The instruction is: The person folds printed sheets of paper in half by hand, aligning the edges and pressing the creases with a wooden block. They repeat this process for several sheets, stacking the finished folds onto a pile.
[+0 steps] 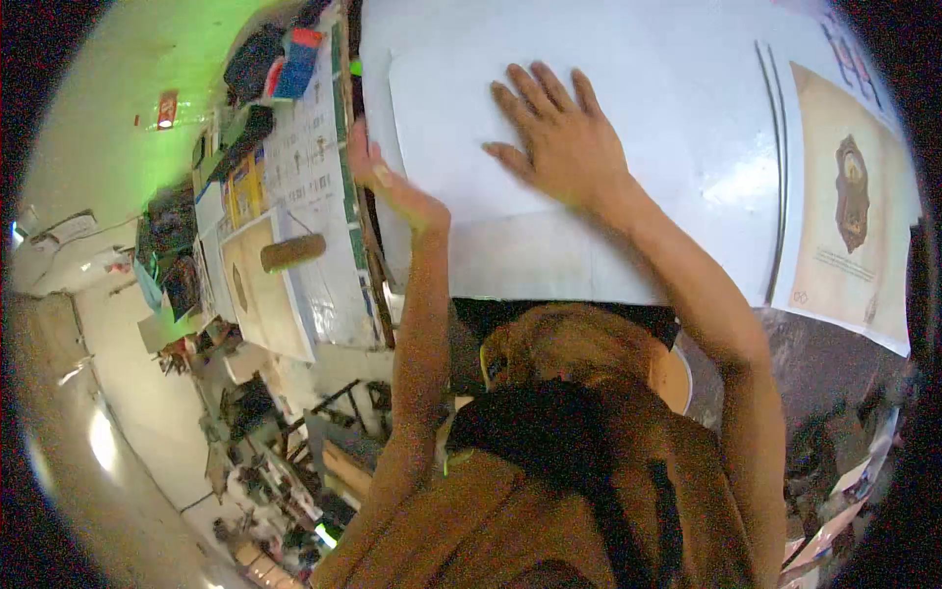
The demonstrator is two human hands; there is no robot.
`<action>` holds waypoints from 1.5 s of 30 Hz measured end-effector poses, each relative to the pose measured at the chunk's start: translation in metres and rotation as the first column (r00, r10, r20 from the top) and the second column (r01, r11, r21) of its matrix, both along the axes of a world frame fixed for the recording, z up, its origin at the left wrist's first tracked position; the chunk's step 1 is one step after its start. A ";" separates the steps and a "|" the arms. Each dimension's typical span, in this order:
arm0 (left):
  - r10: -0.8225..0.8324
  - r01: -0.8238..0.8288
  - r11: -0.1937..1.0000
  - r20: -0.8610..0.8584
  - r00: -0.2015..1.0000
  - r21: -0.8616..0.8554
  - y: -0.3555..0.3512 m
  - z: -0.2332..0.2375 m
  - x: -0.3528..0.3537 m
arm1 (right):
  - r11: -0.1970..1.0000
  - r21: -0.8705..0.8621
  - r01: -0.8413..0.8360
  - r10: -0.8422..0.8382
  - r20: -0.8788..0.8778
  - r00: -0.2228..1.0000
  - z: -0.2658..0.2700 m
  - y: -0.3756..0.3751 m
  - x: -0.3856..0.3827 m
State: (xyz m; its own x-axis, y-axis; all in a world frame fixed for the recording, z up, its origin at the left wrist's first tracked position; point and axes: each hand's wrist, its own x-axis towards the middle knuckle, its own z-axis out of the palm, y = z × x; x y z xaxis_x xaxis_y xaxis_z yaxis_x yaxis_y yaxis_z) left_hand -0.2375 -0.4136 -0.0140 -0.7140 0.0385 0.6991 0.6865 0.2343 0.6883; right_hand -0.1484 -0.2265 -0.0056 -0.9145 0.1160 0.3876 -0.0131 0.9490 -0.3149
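**A:** Where does the white sheet lie?

**B:** Flat on the desk, straight ahead of the person. Its long side runs left to right, and its near edge is toward the body.

**A:** And the hands on it?

**B:** The right hand rests on the middle of the sheet, a little toward the far side. The palm is down and the fingers are spread, so its grip is wide and holds nothing. It only lies on the paper.

**A:** The left one?

**B:** The left hand is at the sheet's left edge, with the fingers curled there. I cannot tell whether its grip is pinched on the edge or just touching it, because the hand is blurred.

**A:** So which hand is nearer that edge?

**B:** The left one, which is right on it. The right hand is well in from every edge, and the far-right end of the sheet is well apart from both hands.

**A:** What is around the sheet?

**B:** A beige poster with a dark ornament printed on it lies just beyond the sheet's right end. To the left, past the left hand, a brown roller lies on its side across some printed pages, apart from the sheet.
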 end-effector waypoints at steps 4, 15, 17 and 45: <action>0.141 -0.179 0.982 0.410 0.901 0.055 0.001 -0.002 -0.015 | 1.000 -0.004 -0.023 0.023 0.004 1.000 0.002 0.006 0.002; -0.279 0.147 0.960 0.869 0.408 0.238 -0.026 0.072 -0.009 | 0.688 -0.708 -0.157 0.015 -0.202 0.979 0.086 -0.005 0.109; -0.268 0.167 0.962 0.863 0.428 0.216 -0.028 0.077 -0.008 | 0.619 -0.774 -0.132 0.025 -0.149 0.989 0.088 -0.017 0.129; -0.092 0.334 0.852 0.512 0.854 -0.404 0.059 0.021 -0.070 | 0.324 -0.877 0.355 -0.520 0.148 0.841 0.124 0.010 0.284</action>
